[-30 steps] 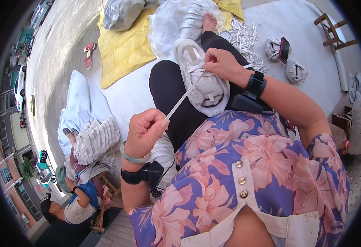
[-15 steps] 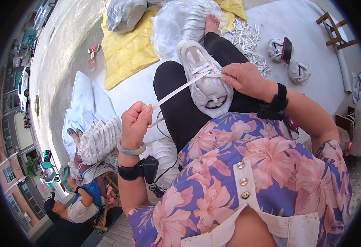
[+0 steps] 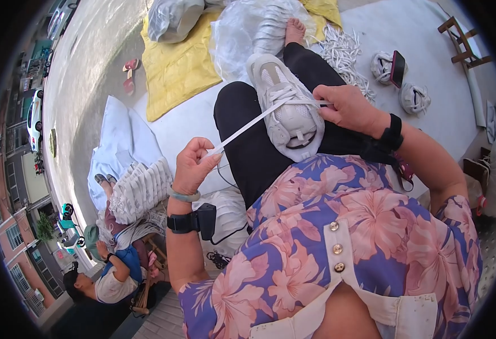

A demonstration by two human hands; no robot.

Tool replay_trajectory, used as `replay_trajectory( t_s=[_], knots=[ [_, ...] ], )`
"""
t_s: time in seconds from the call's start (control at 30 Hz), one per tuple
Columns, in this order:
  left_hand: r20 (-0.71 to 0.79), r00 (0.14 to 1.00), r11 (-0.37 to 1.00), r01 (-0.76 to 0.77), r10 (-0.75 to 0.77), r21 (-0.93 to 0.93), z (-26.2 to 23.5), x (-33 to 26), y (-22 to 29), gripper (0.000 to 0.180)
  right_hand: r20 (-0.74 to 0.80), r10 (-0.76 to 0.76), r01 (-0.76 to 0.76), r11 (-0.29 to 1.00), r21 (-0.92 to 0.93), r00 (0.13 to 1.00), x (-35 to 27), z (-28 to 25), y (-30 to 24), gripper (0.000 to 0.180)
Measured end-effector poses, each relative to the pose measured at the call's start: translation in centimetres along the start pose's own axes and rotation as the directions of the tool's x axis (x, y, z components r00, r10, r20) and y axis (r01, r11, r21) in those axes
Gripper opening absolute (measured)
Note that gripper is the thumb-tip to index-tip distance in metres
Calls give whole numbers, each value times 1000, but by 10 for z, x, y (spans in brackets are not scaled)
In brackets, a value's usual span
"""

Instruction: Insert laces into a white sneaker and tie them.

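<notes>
A white sneaker (image 3: 293, 121) rests between my thighs, its toe pointing away from me and its heel opening toward me. The white shoelace (image 3: 247, 128) is threaded through its upper eyelets. Off to the left of the shoe, my left hand (image 3: 194, 164) pinches one end of the lace, which runs taut from the shoe. Just right of the shoe's tongue, my right hand (image 3: 347, 108) grips the other end, with a short stretch of lace between hand and shoe. Both hands are closed.
A pile of loose white laces (image 3: 344, 53) lies beyond my right knee. Two sneakers (image 3: 414, 99) and a phone (image 3: 397, 69) sit farther right, near a small wooden stool (image 3: 461, 42). Stacked white shoe parts (image 3: 140, 192) are at left, beside a seated person (image 3: 109, 282).
My right hand has drawn slightly right, lengthening the lace between it and the shoe. The fingers of my left hand have shifted on their end.
</notes>
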State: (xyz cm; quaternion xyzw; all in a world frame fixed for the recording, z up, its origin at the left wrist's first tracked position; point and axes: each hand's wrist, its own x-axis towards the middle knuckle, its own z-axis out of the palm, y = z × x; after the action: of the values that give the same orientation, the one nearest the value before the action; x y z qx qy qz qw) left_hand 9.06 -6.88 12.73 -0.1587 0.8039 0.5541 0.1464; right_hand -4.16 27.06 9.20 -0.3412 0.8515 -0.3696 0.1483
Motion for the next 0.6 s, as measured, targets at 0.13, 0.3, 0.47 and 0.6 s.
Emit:
replay_trajectory(
  t_s=[0.13, 0.3, 0.47, 0.6],
  knots=[
    [-11, 876, 742, -402, 483, 537, 11, -8, 3, 10, 14, -209, 196, 887, -417, 978, -3, -2, 13, 12],
    [-1, 804, 427, -316, 595, 847, -16, -19, -26, 6, 13, -240, 221, 870, -441, 971, -36, -38, 58, 12],
    [-234, 900, 415, 67, 368, 907, -90, -59, -108, 20, -291, 27, -157, 887, -433, 956, -105, -107, 148, 13],
    [-495, 837, 529, 318, 233, 787, -168, -117, -164, 24, -442, 61, -337, 742, -579, 895, -180, -181, 218, 20]
  ],
)
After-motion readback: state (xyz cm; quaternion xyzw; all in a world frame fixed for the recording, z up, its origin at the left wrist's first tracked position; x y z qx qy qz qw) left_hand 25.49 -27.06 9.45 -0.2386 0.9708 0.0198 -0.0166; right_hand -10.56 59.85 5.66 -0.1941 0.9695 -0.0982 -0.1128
